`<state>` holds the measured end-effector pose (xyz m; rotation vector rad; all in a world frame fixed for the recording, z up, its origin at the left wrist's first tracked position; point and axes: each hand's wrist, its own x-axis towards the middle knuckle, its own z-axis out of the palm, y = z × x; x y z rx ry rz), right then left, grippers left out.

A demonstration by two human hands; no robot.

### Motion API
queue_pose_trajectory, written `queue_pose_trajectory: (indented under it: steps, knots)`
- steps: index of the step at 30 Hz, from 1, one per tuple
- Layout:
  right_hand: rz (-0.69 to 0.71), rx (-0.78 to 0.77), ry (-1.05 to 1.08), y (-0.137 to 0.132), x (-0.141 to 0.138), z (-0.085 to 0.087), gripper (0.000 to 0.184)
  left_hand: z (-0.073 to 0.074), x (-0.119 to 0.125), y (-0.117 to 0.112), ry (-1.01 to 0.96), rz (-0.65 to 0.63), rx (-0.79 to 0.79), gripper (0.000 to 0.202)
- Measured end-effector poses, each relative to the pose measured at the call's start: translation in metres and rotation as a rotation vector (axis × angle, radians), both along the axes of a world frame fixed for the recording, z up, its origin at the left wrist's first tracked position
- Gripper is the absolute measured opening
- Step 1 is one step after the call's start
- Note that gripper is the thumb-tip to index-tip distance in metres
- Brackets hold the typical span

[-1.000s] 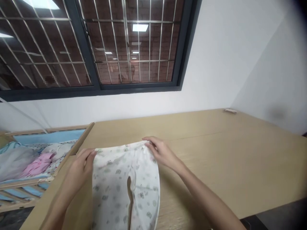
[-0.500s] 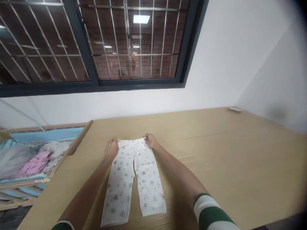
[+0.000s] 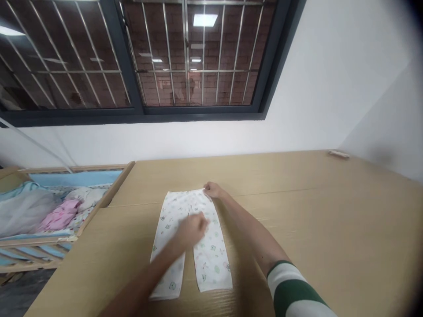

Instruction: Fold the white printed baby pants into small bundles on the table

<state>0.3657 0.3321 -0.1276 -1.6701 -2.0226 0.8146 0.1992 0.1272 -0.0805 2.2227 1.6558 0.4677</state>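
A pair of small white trousers (image 3: 213, 253) with a green and grey animal print lies flat on the wooden surface (image 3: 297, 229), waistband away from me and legs toward me. My right hand (image 3: 213, 190) pinches the right corner of the waistband, its fingers closed. Over the crotch and upper legs is my left hand (image 3: 191, 230), blurred by motion, its fingers seemingly curled. Whether it touches the cloth I cannot tell. The waistband's left corner lies free, and my left forearm covers part of the left leg.
At the left stands a wooden cot (image 3: 109, 193) with blue lining, holding a pink cloth (image 3: 62, 215) and pale bedding. A barred window (image 3: 198, 116) is set in the white wall behind. One small pale object (image 3: 339, 154) lies at the far right corner.
My left hand has let go of the waistband's left corner and moved right and toward me, over the trousers. My right hand keeps its hold. The view has shifted slightly.
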Motion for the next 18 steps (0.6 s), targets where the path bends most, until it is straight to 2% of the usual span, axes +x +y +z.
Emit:
queue_pose_trajectory:
  steps: [3, 6, 8, 13, 18]
  knots:
    - [-0.007, -0.016, 0.023, 0.002, 0.000, -0.001, 0.019, -0.019, 0.050, -0.068, 0.005, -0.172, -0.087, 0.049]
    - [-0.022, -0.014, 0.054, 0.001, -0.002, -0.004, 0.023, -0.034, 0.074, -0.104, 0.018, -0.186, -0.160, 0.053]
    - [-0.028, -0.008, 0.078, -0.001, -0.002, -0.004, 0.023, -0.035, 0.076, -0.108, 0.038, -0.205, -0.219, 0.052]
    - [-0.047, 0.022, 0.143, -0.007, -0.004, 0.004, 0.020, -0.021, 0.064, -0.100, 0.096, -0.242, -0.295, 0.034]
    - [-0.065, 0.080, 0.200, -0.012, -0.027, 0.022, 0.021, -0.014, 0.050, -0.108, -0.101, -0.169, -0.309, 0.030]
